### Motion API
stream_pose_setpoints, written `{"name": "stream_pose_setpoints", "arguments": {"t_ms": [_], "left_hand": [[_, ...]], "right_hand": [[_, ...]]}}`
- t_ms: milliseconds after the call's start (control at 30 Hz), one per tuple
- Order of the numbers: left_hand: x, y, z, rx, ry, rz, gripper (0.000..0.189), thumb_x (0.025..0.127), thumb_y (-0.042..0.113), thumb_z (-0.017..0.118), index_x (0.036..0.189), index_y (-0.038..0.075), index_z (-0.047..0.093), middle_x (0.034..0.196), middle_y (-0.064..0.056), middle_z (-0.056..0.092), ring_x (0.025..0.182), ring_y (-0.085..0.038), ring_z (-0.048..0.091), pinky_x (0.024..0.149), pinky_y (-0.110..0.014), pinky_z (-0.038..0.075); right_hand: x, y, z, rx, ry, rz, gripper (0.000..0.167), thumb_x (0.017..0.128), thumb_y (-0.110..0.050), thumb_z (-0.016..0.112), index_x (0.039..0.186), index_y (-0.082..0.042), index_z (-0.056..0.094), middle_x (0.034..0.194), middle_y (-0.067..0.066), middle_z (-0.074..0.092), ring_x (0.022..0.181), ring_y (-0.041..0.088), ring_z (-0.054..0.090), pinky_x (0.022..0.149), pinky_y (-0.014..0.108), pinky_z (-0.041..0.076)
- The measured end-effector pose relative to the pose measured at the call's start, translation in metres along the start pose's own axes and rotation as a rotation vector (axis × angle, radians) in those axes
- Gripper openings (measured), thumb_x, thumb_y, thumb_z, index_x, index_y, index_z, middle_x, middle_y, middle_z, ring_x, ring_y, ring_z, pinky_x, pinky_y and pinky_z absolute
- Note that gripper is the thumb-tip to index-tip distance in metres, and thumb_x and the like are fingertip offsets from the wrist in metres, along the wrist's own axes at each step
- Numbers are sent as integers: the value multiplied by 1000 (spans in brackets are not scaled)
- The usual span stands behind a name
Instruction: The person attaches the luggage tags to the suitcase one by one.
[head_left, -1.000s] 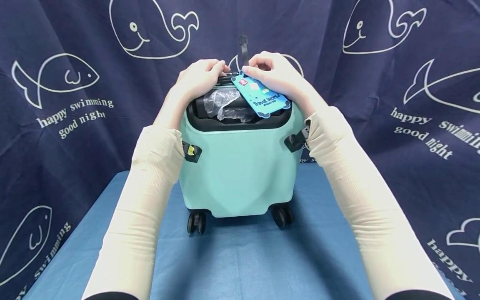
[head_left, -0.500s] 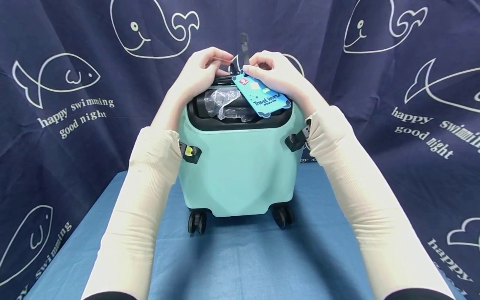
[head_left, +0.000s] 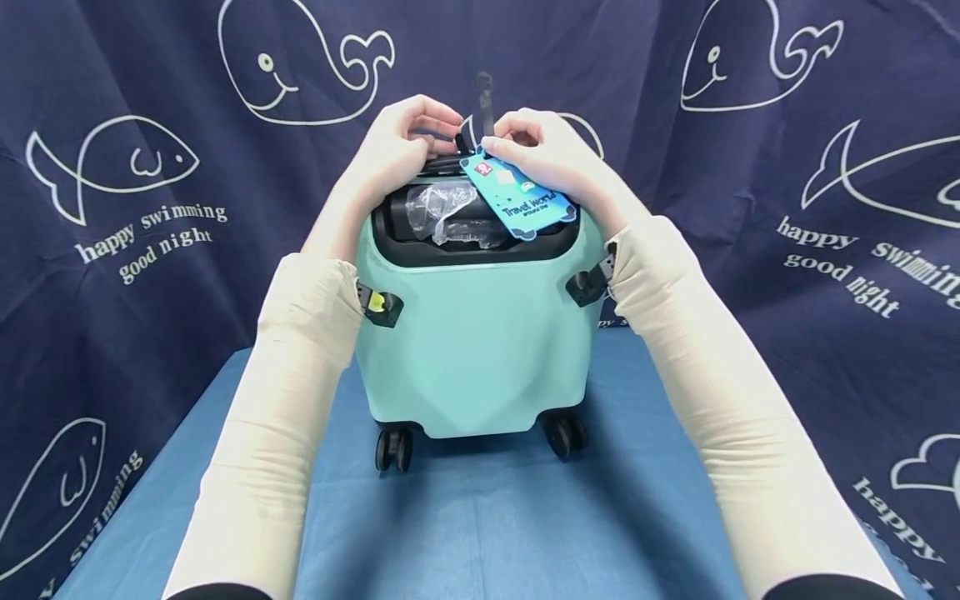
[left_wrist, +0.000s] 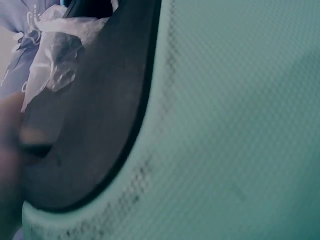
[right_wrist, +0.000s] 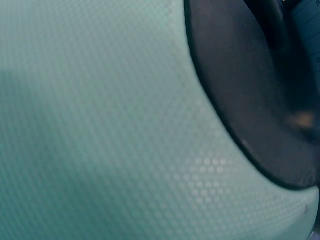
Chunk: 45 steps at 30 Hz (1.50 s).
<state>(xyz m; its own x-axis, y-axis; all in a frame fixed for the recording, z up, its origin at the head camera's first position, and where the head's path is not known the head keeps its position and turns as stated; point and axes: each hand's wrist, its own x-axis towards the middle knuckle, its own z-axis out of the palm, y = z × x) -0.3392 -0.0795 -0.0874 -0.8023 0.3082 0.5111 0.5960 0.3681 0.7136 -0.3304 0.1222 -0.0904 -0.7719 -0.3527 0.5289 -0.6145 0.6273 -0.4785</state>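
A mint-green suitcase (head_left: pixel 472 350) stands upright on its wheels in the head view. My left hand (head_left: pixel 397 146) is over its top handle (head_left: pixel 442 165), curled fingers pinching a short black piece of strap (head_left: pixel 462 143). Opposite it, my right hand (head_left: pixel 555 158) pinches the strap at the top corner of a blue luggage tag (head_left: pixel 519 200) printed "Travel World". A black strap end (head_left: pixel 485 100) sticks up beyond the right fingertips. Clear plastic wrap (head_left: pixel 442 208) covers part of the black recess. The textured shell (left_wrist: pixel 240 120) fills much of the left wrist view.
The suitcase stands on a blue cloth (head_left: pixel 480 525). Behind and at both sides hangs a navy curtain (head_left: pixel 165 50) with white whale and fish drawings. Black side clips (head_left: pixel 382 308) sit close to the sleeves. Black wheels (head_left: pixel 393 450) show underneath.
My left hand has lifted off the top handle, and its fingers have come up to the strap, where a black piece now shows. The right hand keeps its pinch.
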Motion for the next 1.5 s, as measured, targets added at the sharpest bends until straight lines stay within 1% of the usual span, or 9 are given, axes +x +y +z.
{"name": "stream_pose_setpoints", "arguments": {"t_ms": [133, 300, 500, 633, 767, 967, 1233, 1367, 1500], "left_hand": [[0, 0, 2, 74, 23, -23, 43, 84, -11, 34, 118, 3, 57, 112, -12, 61, 94, -14, 66, 84, -21, 48], [0, 0, 3, 108, 85, -77, 29, 90, 7, 54, 118, 6, 59, 109, -7, 64, 88, -10, 64, 83, -20, 48], [-1, 2, 1, 165, 136, -134, 37, 83, 18, 69, 119, 12, 62, 105, -3, 70, 96, -7, 62, 84, -18, 45], [-1, 6, 1, 191, 158, -171, 38, 80, 22, 74, 116, 14, 66, 95, 0, 72, 86, -6, 65, 81, -17, 46], [1, 10, 1, 197, 162, -180, 34, 78, 23, 76, 110, 13, 70, 91, 3, 74, 79, -1, 65, 78, -15, 46], [3, 11, 1, 218, 174, -177, 24, 78, 23, 76, 100, 13, 74, 71, 14, 68, 70, 2, 61, 70, -14, 43], [0, 8, 3, 305, 116, -180, 18, 89, 25, 63, 103, 14, 64, 93, 4, 69, 81, -1, 59, 77, -16, 41], [-1, 8, 4, 287, 91, -194, 20, 92, 25, 58, 107, 12, 59, 98, 1, 69, 85, -2, 59, 78, -17, 40], [-2, 7, 4, 257, 80, -192, 22, 94, 23, 55, 111, 9, 56, 105, -3, 70, 86, -2, 60, 78, -16, 39]], "right_hand": [[0, -1, 3, 8, -8, 2, 24, 93, -33, 55, 92, -10, 61, 84, -2, 49, 79, 15, 46, 71, 22, 30], [1, -2, 5, -14, -16, -2, 25, 93, -34, 54, 93, -10, 61, 85, -2, 49, 80, 13, 45, 71, 22, 29], [0, -5, 4, -22, -9, -10, 23, 93, -33, 54, 94, -11, 60, 83, -3, 51, 77, 12, 46, 71, 21, 30], [-1, -5, 2, 36, -12, -14, 19, 93, -31, 56, 95, -13, 60, 79, -4, 54, 73, 11, 48, 69, 21, 32], [-3, -5, 0, 95, -6, -19, 15, 92, -28, 58, 97, -15, 60, 77, -6, 53, 71, 10, 48, 69, 21, 33], [-4, -6, -1, 135, 0, -10, 10, 91, -26, 59, 95, -16, 60, 79, -8, 55, 72, 8, 51, 70, 20, 34], [-3, -5, 0, 98, 22, -17, 15, 89, -27, 62, 96, -13, 62, 85, -6, 56, 77, 7, 51, 73, 18, 35], [-4, -5, -2, 29, 38, 1, 25, 86, -35, 65, 101, -16, 68, 95, -8, 59, 86, 5, 53, 79, 17, 35], [-5, -3, -1, 82, 66, -21, 20, 84, -30, 70, 96, -15, 70, 94, -10, 57, 87, 7, 52, 80, 18, 36]]}}
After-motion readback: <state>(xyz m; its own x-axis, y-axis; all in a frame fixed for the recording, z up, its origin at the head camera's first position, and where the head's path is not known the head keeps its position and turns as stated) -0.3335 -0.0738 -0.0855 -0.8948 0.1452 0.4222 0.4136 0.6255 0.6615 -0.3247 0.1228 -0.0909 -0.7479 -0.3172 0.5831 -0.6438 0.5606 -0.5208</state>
